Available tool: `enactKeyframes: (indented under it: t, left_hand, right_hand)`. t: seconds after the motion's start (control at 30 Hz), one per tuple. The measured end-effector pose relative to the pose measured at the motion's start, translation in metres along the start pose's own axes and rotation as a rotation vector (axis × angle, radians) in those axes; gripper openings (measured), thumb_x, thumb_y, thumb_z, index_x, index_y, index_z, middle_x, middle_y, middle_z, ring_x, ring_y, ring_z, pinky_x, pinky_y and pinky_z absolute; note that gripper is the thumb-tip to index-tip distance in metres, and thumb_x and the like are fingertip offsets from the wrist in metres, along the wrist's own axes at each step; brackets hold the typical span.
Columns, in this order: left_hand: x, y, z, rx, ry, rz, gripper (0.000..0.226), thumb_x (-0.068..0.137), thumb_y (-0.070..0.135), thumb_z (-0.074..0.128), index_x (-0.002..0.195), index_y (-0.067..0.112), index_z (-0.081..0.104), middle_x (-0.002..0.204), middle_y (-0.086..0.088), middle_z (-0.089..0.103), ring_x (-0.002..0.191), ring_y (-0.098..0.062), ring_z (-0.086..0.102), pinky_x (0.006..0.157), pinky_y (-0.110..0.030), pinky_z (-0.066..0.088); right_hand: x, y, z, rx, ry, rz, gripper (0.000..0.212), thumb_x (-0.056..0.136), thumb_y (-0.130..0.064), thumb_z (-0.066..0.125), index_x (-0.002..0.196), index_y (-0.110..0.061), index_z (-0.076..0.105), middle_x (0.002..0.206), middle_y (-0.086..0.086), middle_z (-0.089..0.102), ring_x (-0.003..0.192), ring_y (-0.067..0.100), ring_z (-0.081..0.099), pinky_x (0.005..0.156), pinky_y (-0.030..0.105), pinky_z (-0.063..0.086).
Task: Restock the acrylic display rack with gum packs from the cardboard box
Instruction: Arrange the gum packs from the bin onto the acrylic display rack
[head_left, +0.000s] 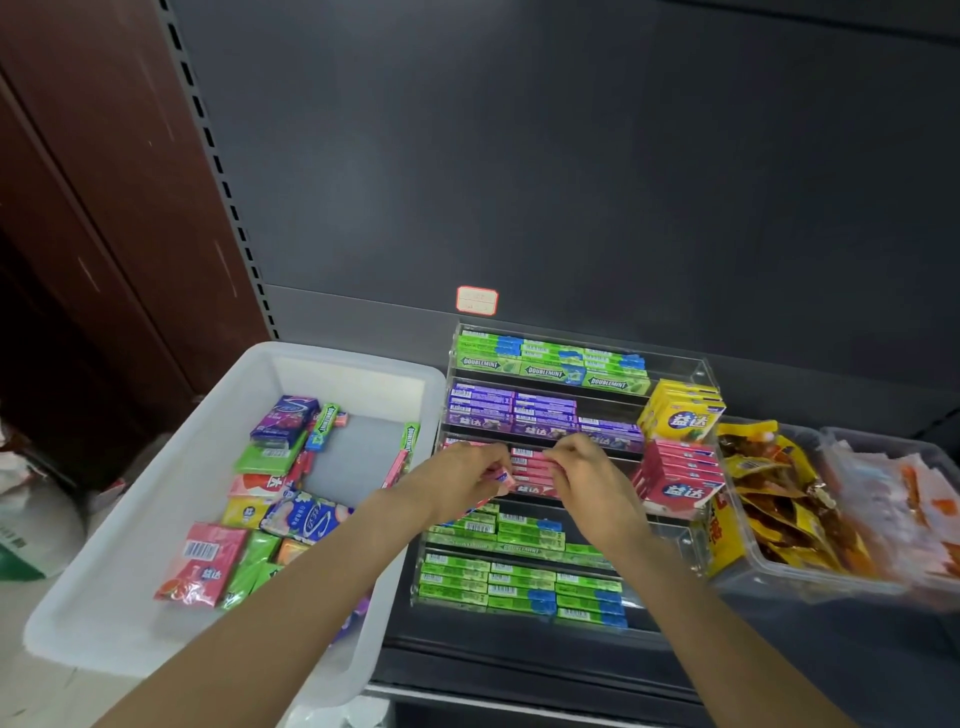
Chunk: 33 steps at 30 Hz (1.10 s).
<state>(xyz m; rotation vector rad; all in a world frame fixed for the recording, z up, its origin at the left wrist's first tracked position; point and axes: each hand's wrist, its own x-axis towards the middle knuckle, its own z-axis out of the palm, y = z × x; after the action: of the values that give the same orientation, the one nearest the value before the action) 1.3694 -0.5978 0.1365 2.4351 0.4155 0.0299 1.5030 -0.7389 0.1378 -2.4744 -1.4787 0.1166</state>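
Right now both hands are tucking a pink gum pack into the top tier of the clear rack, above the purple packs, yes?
Not the top tier. The head view shows the left hand and right hand holding the pink gum pack at the third tier of the clear rack, below the purple packs.

Both bare forearms reach forward and converge toward the centre. The left hand (467, 475) has its fingers curled, pinching something small at the fingertips. The right hand (589, 475) sits just beside it, back up, fingers bent downward in a pinch.
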Motion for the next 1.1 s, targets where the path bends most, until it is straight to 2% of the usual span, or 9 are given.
enactKeyframes:
  t: [0.1, 0.17, 0.27, 0.43, 0.57, 0.67, 0.77, 0.97, 1.1]
  left_hand:
    - [-0.002, 0.002, -0.001, -0.100, 0.030, -0.021, 0.015, 0.092, 0.024, 0.058, 0.105, 0.016, 0.059, 0.090, 0.001, 0.064, 0.080, -0.011, 0.059, 0.075, -0.025, 0.048]
    - [-0.003, 0.004, -0.003, -0.227, 0.077, -0.046, 0.013, 0.090, 0.021, 0.061, 0.103, 0.016, 0.060, 0.089, 0.003, 0.062, 0.072, 0.001, 0.056, 0.067, -0.014, 0.043]
    - [-0.003, 0.006, -0.007, -0.369, 0.156, -0.081, 0.010, 0.089, 0.020, 0.063, 0.098, 0.018, 0.062, 0.088, 0.007, 0.061, 0.073, 0.001, 0.056, 0.066, -0.010, 0.039]
    - [0.000, 0.008, -0.013, -0.525, 0.255, -0.146, 0.008, 0.086, 0.020, 0.066, 0.085, 0.024, 0.059, 0.074, 0.005, 0.059, 0.071, -0.010, 0.059, 0.067, -0.029, 0.055]
    - [0.000, 0.019, -0.016, -0.746, 0.256, -0.208, 0.010, 0.084, 0.014, 0.068, 0.090, 0.015, 0.060, 0.073, -0.006, 0.064, 0.067, -0.019, 0.064, 0.072, -0.036, 0.058]
    - [0.005, 0.032, -0.012, -0.736, 0.226, -0.180, 0.019, 0.079, 0.014, 0.074, 0.088, 0.015, 0.057, 0.068, -0.005, 0.066, 0.061, -0.017, 0.062, 0.068, -0.033, 0.055]
    - [0.016, 0.050, -0.004, -0.677, 0.261, -0.185, 0.029, 0.075, 0.019, 0.078, 0.082, 0.017, 0.050, 0.069, -0.004, 0.065, 0.061, -0.013, 0.060, 0.063, -0.025, 0.049]
    - [0.028, 0.075, 0.014, -0.667, 0.214, -0.110, 0.027, 0.075, 0.015, 0.077, 0.092, 0.013, 0.055, 0.074, 0.000, 0.067, 0.066, -0.011, 0.063, 0.068, -0.028, 0.053]
    - [0.030, 0.084, 0.025, -0.572, 0.118, -0.025, 0.015, 0.081, 0.003, 0.069, 0.092, 0.012, 0.063, 0.075, 0.002, 0.065, 0.066, -0.004, 0.062, 0.071, -0.030, 0.054]
  right_hand:
    - [0.001, -0.003, 0.005, -0.014, -0.041, 0.001, 0.033, 0.097, -0.020, 0.047, 0.128, -0.016, 0.056, 0.123, -0.003, 0.041, 0.103, 0.015, 0.055, 0.088, 0.032, 0.052]
    - [0.001, -0.005, 0.008, -0.038, -0.055, 0.006, 0.033, 0.096, -0.019, 0.048, 0.128, -0.017, 0.056, 0.124, -0.003, 0.039, 0.102, 0.018, 0.056, 0.086, 0.036, 0.052]
    - [0.000, -0.009, 0.008, -0.051, -0.053, -0.005, 0.032, 0.096, -0.021, 0.047, 0.126, -0.015, 0.056, 0.126, -0.001, 0.039, 0.101, 0.021, 0.057, 0.088, 0.037, 0.051]
    - [0.002, -0.015, 0.003, -0.033, -0.057, -0.062, 0.031, 0.098, -0.026, 0.043, 0.122, -0.013, 0.059, 0.121, -0.002, 0.045, 0.097, 0.018, 0.059, 0.091, 0.031, 0.048]
    - [-0.005, -0.014, -0.013, 0.434, -0.050, 0.054, 0.033, 0.097, -0.017, 0.048, 0.130, -0.017, 0.054, 0.106, -0.008, 0.054, 0.096, 0.007, 0.057, 0.092, 0.023, 0.045]
    - [-0.015, -0.011, -0.028, 0.790, -0.123, 0.095, 0.046, 0.088, -0.015, 0.064, 0.131, -0.022, 0.051, 0.100, -0.009, 0.062, 0.092, 0.004, 0.061, 0.090, 0.022, 0.048]
    - [-0.019, -0.004, -0.036, 0.933, -0.101, 0.103, 0.058, 0.078, -0.011, 0.074, 0.125, -0.036, 0.050, 0.099, -0.002, 0.066, 0.082, 0.011, 0.064, 0.083, 0.025, 0.053]
    - [-0.031, 0.020, -0.050, 0.967, 0.069, 0.166, 0.031, 0.081, -0.010, 0.071, 0.099, -0.030, 0.056, 0.085, 0.010, 0.068, 0.078, 0.026, 0.067, 0.074, 0.034, 0.055]
    - [-0.036, 0.037, -0.053, 0.958, 0.160, 0.231, 0.025, 0.084, -0.005, 0.066, 0.100, -0.019, 0.053, 0.090, 0.008, 0.067, 0.085, 0.023, 0.066, 0.074, 0.031, 0.056]
